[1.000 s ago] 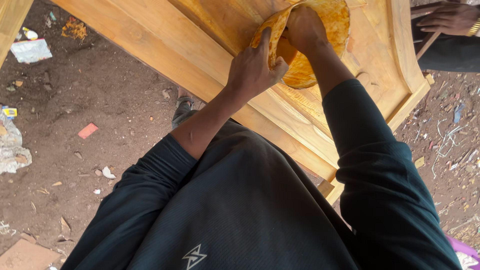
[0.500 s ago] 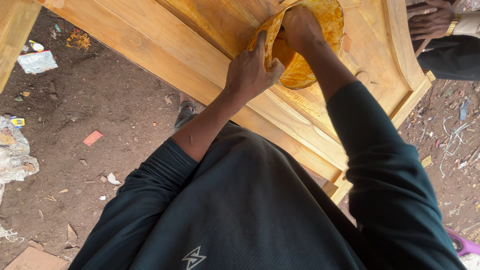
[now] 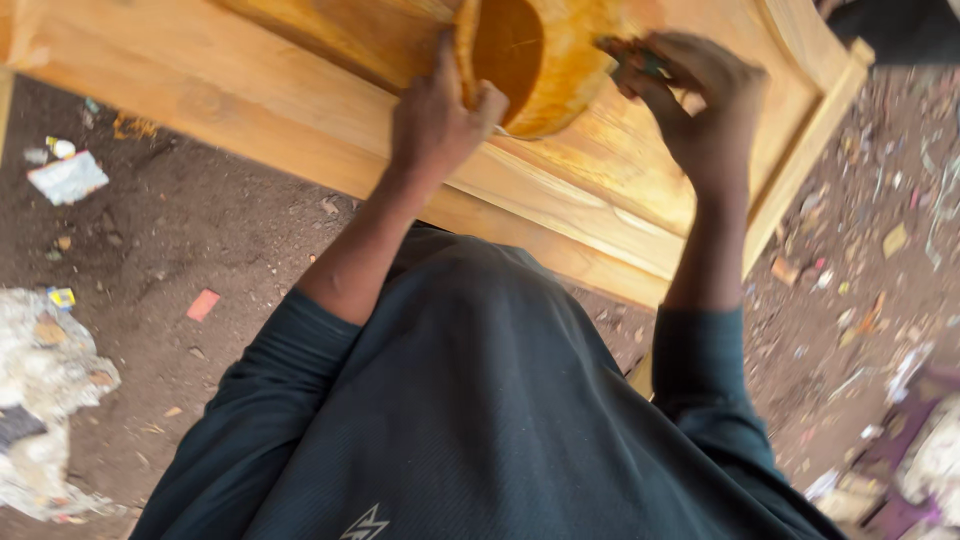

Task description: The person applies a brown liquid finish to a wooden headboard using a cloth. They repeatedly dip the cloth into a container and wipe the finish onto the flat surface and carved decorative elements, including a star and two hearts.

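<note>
Left hand: the left hand [image 3: 435, 120] clamps the near rim of the bowl [image 3: 540, 60], thumb over the edge, fingers behind.
Right hand: the right hand [image 3: 695, 100] is pinched together on a small dark thing [image 3: 630, 55], too blurred to name, just right of the bowl's rim.
Bowl: yellow-stained, lying between the two hands on the door [image 3: 300, 130], tipped so its mouth faces the camera.
Door: pale wood with raised panels; its long axis runs from upper left to lower right under both hands.
Edges: the door's near edge passes just below the left wrist; its corner lies right of the right hand.
Room: littered dirt ground [image 3: 180, 260] lies left of the left arm and right of the right arm.
</note>
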Tool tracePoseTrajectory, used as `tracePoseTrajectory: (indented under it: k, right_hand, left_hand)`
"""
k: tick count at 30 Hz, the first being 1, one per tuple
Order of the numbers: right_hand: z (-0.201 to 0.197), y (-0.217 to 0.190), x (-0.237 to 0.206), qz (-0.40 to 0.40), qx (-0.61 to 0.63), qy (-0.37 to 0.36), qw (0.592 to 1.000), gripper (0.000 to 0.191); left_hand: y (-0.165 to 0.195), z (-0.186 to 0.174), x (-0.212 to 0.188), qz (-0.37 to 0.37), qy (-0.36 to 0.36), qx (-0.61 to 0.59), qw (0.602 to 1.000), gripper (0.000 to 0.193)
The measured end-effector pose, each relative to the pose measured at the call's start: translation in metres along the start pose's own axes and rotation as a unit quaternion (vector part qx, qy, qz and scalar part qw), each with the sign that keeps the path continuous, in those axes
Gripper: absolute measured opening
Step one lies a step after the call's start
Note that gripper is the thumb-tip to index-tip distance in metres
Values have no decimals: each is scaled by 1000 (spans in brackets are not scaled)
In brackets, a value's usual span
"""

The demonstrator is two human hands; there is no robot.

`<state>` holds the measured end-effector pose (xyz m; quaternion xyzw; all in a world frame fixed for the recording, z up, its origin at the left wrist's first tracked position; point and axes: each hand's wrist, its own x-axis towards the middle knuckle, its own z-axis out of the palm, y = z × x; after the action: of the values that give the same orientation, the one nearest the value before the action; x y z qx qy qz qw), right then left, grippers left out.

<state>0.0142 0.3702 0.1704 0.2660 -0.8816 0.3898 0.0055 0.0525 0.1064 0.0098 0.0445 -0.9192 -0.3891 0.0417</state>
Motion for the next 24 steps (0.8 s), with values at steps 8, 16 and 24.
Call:
tracePoseTrajectory:
  k: [8,16,24]
  right_hand:
    - [-9,64,-160,221,8,43,974,31]
    - [98,170,-189,92,-258,-95,957,29]
    - [5,219,-319,160,-265,-119,943,32]
  left_hand:
    - [4,-21,-4,25,-44,-99,994,65]
    - [16,-31,-4,-69,-143,-219,963,46]
    - [-24,-21,-5,-34,-160,-131,978,54]
